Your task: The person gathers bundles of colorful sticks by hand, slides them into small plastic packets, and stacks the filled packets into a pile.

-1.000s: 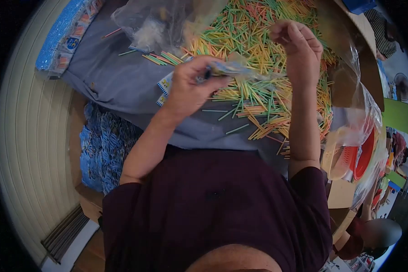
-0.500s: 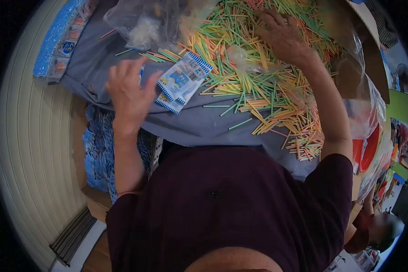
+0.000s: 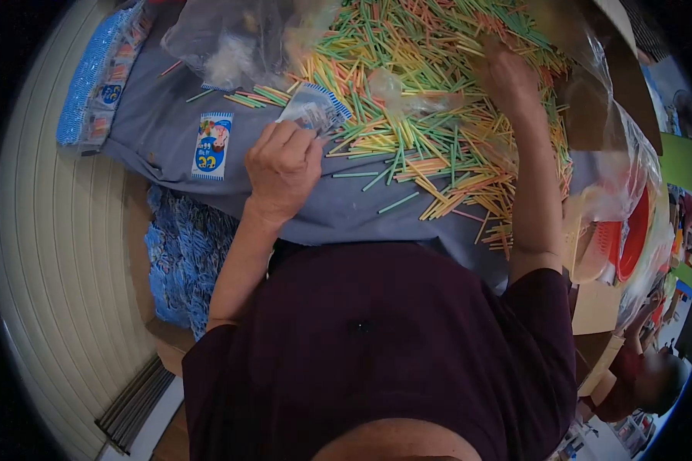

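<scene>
My left hand [image 3: 284, 165] has its fingers curled at the lower edge of a blue-and-white packet [image 3: 315, 107], and whether it grips the packet is hidden. A second packet [image 3: 212, 146], with a printed front, lies flat on the grey cloth [image 3: 323, 207] to the left of that hand. At the upper right, my right hand [image 3: 509, 81] reaches into a big pile of thin green, yellow and pink sticks [image 3: 407, 46]. Its fingertips are blurred among the sticks, so their grip cannot be made out.
Clear plastic bags [image 3: 223, 38] lie at the top left. Strips of blue packets [image 3: 84, 84] are at the far left, and more blue packaging fills a box [image 3: 184, 253] below. A red basket [image 3: 634, 238] stands right. Another person [image 3: 630, 376] is at the lower right.
My left hand has moved right and its fingers have curled. One packet now lies flat where that hand was. My right hand has shifted slightly right and down.
</scene>
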### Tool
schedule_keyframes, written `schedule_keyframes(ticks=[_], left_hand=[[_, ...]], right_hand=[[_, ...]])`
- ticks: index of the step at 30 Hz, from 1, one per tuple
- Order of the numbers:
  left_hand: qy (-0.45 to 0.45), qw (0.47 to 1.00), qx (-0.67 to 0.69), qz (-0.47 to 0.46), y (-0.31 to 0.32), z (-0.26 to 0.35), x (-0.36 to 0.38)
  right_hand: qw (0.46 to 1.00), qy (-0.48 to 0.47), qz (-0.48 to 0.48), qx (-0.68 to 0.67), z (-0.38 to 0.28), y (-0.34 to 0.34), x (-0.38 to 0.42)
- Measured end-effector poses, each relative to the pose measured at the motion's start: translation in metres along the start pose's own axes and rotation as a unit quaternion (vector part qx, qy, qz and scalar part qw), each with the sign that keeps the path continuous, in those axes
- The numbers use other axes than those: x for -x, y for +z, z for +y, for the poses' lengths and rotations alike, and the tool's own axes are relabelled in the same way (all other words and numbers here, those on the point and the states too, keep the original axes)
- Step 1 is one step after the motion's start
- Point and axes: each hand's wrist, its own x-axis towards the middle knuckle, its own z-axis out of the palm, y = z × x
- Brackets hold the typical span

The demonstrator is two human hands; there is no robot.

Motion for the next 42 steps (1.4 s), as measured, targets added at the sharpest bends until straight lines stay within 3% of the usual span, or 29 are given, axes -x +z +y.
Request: schedule_keyframes(ticks=[1, 3, 5, 7, 9, 11, 13, 16, 18, 19, 20, 21, 22, 23, 24, 25, 27, 28, 32, 34, 38, 40, 41, 42], left_hand=[[-0.020, 0.999, 0.031, -0.004, -0.001, 0.002, -0.002], [-0.037, 0.999, 0.026, -0.007, -0.002, 0.008, -0.006], [-0.060, 0.998, 0.016, -0.008, -0.003, 0.005, -0.005], [-0.063, 0.992, 0.107, 0.015, 0.000, -0.006, -0.005], [-0.023, 0.997, 0.062, 0.040, -0.004, -0.011, -0.009], [0.015, 0.998, 0.020, 0.065, 0.000, -0.010, -0.007], [-0.013, 1.000, 0.016, -0.001, 0.005, -0.010, -0.004], [-0.053, 0.996, 0.075, -0.010, -0.006, -0.009, -0.003], [-0.060, 0.994, 0.086, -0.002, -0.006, -0.014, 0.000], [-0.063, 0.993, 0.097, 0.003, -0.006, -0.019, 0.001], [-0.072, 0.993, 0.091, 0.010, -0.006, -0.021, 0.002], [-0.075, 0.991, 0.110, 0.034, -0.005, -0.023, 0.001], [-0.074, 0.987, 0.131, 0.055, -0.005, -0.024, 0.000], [-0.074, 0.987, 0.132, 0.056, -0.008, -0.025, -0.001], [-0.040, 0.992, 0.100, 0.073, -0.012, -0.022, -0.004], [-0.006, 0.993, 0.069, 0.090, -0.014, -0.020, -0.005], [-0.028, 0.997, 0.061, 0.043, -0.004, -0.018, 0.001], [-0.052, 0.998, 0.044, -0.002, -0.002, -0.018, 0.002], [-0.057, 0.998, 0.036, -0.018, -0.012, -0.023, 0.005], [-0.078, 0.993, 0.087, -0.027, -0.013, -0.032, 0.005], [-0.184, 0.954, 0.227, -0.066, -0.016, -0.037, 0.000], [-0.159, 0.963, 0.219, -0.003, -0.016, -0.034, -0.003], [-0.160, 0.962, 0.220, -0.005, -0.016, -0.032, -0.004], [-0.111, 0.981, 0.156, 0.010, -0.015, -0.030, -0.005]], right_hand=[[1.000, 0.003, 0.002, 0.000, -0.005, 0.001, 0.003], [0.988, -0.063, 0.115, 0.075, -0.014, 0.007, 0.008], [0.984, -0.084, 0.129, 0.085, -0.012, 0.012, 0.010], [0.981, -0.097, 0.138, 0.096, -0.014, 0.008, 0.010], [0.996, -0.069, -0.041, 0.040, -0.012, -0.002, 0.006], [0.997, -0.033, -0.036, 0.058, -0.016, 0.005, -0.002], [0.997, -0.006, -0.025, 0.077, -0.022, 0.008, -0.009], [0.988, -0.059, -0.015, 0.141, -0.028, 0.004, -0.013], [0.992, 0.014, -0.054, 0.115, -0.028, -0.007, -0.021], [0.992, 0.002, -0.052, 0.115, -0.003, 0.014, -0.029], [0.990, -0.088, 0.108, 0.007, 0.042, 0.053, -0.043], [0.945, -0.170, 0.261, -0.104, 0.062, 0.075, -0.055], [0.943, -0.176, 0.261, -0.105, 0.052, 0.058, -0.052], [0.953, -0.050, 0.142, -0.263, 0.052, 0.037, -0.040], [0.910, 0.083, 0.017, -0.405, 0.048, 0.019, -0.028], [0.911, 0.088, 0.018, -0.402, 0.040, 0.012, -0.022], [0.886, 0.071, 0.108, -0.445, 0.021, 0.005, -0.017], [0.873, 0.016, 0.169, -0.458, 0.024, 0.019, -0.021], [0.845, 0.044, 0.114, -0.521, 0.036, 0.034, -0.029], [0.755, -0.041, 0.130, -0.642, 0.016, 0.024, -0.029], [0.782, -0.016, 0.082, -0.618, 0.001, 0.015, -0.023], [0.660, -0.041, 0.061, -0.747, -0.011, 0.000, -0.016], [0.660, -0.038, 0.061, -0.747, -0.004, 0.004, -0.021], [0.583, -0.110, 0.024, -0.804, 0.004, 0.005, -0.029]])
